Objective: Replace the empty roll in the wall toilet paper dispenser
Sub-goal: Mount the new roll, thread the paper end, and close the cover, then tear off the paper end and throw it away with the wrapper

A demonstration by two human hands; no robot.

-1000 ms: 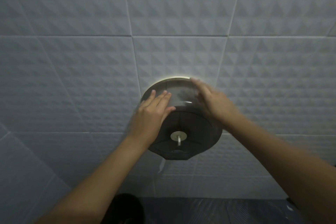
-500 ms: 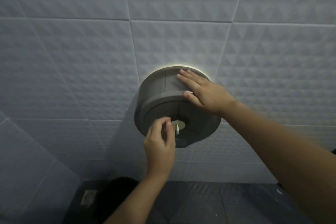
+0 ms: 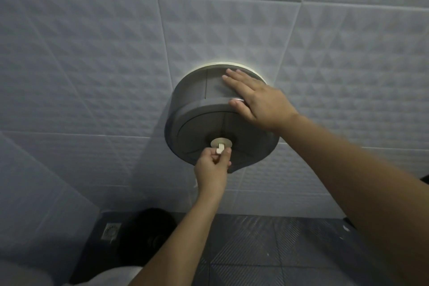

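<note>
A round grey toilet paper dispenser (image 3: 192, 109) hangs on the tiled wall, its cover closed. A pale lock disc with a small white key (image 3: 220, 147) sits at the centre of the cover. My left hand (image 3: 212, 167) reaches up from below and pinches that key between thumb and forefinger. My right hand (image 3: 257, 97) lies flat on the dispenser's upper right side, fingers spread over the rim and the thumb on the cover's edge. A thin strip of paper (image 3: 196, 184) hangs under the dispenser behind my left wrist. Any roll inside is hidden.
Textured pale tiles (image 3: 92, 65) cover the wall. Below lies a dark ribbed floor (image 3: 267, 251) with a small square drain (image 3: 111, 231) at the left. A dark round object (image 3: 148, 237) sits beside the drain. A pale rounded surface (image 3: 58, 276) fills the lower left corner.
My left hand dropped from the top of the dispenser to the centre lock and took hold of the key. My right hand settled flat on the upper right side. The view tilted down.
</note>
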